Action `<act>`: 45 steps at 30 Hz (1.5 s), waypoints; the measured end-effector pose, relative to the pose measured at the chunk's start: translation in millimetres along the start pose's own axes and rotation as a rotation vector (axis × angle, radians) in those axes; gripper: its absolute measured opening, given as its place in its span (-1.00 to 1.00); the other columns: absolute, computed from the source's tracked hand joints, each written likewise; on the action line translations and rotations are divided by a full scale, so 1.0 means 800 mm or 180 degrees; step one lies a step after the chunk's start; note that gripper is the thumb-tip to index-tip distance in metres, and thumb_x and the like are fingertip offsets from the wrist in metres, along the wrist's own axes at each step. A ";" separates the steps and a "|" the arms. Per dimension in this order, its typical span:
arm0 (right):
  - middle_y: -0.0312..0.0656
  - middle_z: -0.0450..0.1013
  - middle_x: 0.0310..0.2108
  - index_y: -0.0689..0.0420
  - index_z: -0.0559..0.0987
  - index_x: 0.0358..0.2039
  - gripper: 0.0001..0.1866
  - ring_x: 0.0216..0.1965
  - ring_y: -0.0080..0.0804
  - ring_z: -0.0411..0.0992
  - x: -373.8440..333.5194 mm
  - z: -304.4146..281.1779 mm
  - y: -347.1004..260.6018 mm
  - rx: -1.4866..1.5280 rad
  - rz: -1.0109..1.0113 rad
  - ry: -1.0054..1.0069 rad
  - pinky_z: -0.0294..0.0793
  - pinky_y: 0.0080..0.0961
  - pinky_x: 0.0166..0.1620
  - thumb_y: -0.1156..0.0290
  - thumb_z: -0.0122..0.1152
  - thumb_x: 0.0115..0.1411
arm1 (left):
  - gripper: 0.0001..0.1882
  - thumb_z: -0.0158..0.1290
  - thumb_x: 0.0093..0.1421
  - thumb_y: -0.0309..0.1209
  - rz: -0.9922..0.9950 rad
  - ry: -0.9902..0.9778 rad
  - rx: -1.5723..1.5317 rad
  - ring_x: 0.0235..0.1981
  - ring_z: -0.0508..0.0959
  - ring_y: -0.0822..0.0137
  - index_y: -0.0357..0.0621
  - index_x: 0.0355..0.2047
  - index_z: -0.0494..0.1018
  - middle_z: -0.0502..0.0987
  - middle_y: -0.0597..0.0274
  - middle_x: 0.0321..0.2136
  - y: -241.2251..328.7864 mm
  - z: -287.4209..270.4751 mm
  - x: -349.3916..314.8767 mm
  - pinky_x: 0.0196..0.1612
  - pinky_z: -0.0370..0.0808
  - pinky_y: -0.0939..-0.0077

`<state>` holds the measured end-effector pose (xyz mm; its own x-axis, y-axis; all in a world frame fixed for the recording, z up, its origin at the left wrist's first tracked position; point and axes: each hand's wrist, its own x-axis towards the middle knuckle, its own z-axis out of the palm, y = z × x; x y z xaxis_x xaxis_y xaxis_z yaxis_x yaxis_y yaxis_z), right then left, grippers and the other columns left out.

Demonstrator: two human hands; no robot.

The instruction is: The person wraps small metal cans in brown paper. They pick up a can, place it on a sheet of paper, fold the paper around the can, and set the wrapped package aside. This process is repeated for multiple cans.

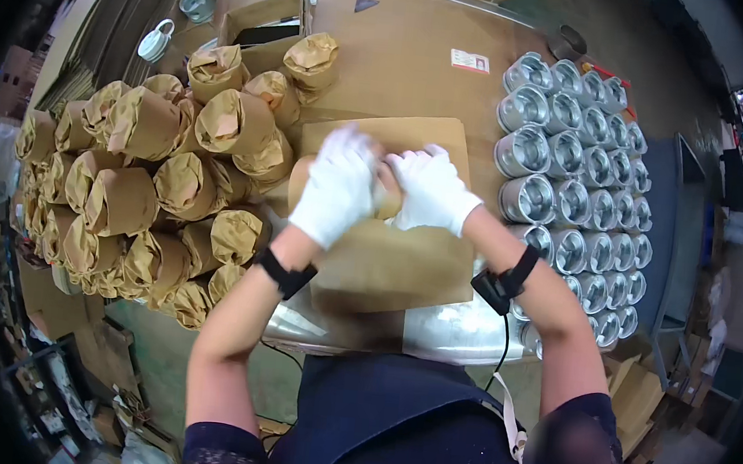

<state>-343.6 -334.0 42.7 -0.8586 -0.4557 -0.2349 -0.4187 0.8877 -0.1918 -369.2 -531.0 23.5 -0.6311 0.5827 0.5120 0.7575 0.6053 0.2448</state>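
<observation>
- Two white-gloved hands meet at the middle of the worktable (413,54), over a brown paper bundle (385,200) that sits between them, just above the brown paper sheet (390,267) spread nearest the body.
- Left hand (338,180): it lies against the left side of the bundle, back of the glove turned up; its fingertips are smeared by blur, so I cannot tell whether they pinch the paper or only press it.
- Right hand (429,184): its fingers bend inward to touch the bundle from the right, near the left fingertips; how tightly they close, I cannot tell.
- Each wrist wears a black band; the right one carries a small black box (492,291) with a cable hanging down from it.
- Under the work, a flat cardboard piece (446,137) shows its rounded upper right corner beyond the hands.
- On the left, many brown paper-wrapped bundles (235,123) crowd together, their tops crumpled and folded in.
- On the right, silver metal cylinders (527,150) stand in close rows, open ends up.
- Toward the far side lie a small card (469,60), an open cardboard box (247,22) and a leaning stack of flat cardboard (107,23).
</observation>
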 end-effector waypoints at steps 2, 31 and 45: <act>0.00 0.63 -0.08 0.08 0.61 0.00 -0.16 0.01 -0.03 0.59 -0.010 0.019 0.024 0.0787 -0.0245 -0.0572 0.47 -0.16 0.16 -0.26 0.53 -0.18 | -0.34 0.35 -0.04 -0.17 0.0396 -0.0851 -0.0236 0.15 0.45 -0.28 -0.30 0.01 0.46 0.49 -0.27 0.04 0.029 0.006 -0.050 0.27 0.41 -0.08; 0.10 0.52 0.08 0.17 0.50 0.20 -0.22 0.07 0.07 0.53 -0.040 0.081 0.126 0.1300 0.0204 0.0990 0.54 -0.09 0.10 0.20 0.53 -0.06 | -0.03 0.25 0.23 0.06 -0.4208 -0.0319 -0.2492 -0.16 0.68 0.17 -0.56 0.35 0.26 0.66 -0.18 -0.15 0.036 0.097 -0.012 -0.05 0.59 0.33; -0.07 0.57 0.14 0.21 0.44 0.35 -0.26 0.09 -0.17 0.60 0.007 0.057 -0.014 0.3029 0.1529 0.1753 0.55 -0.38 0.17 0.05 0.38 0.28 | -0.30 0.15 0.32 -0.41 -0.3661 0.0867 -0.4389 0.14 0.55 0.24 -0.06 0.43 0.18 0.48 0.17 0.21 -0.016 0.099 -0.062 0.15 0.58 0.29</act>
<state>-330.0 -349.0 -0.1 -0.9756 0.2044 -0.0806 0.1665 0.4486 -0.8781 -360.4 -524.7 -70.4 -0.9470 0.0637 -0.3149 -0.3184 -0.3179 0.8931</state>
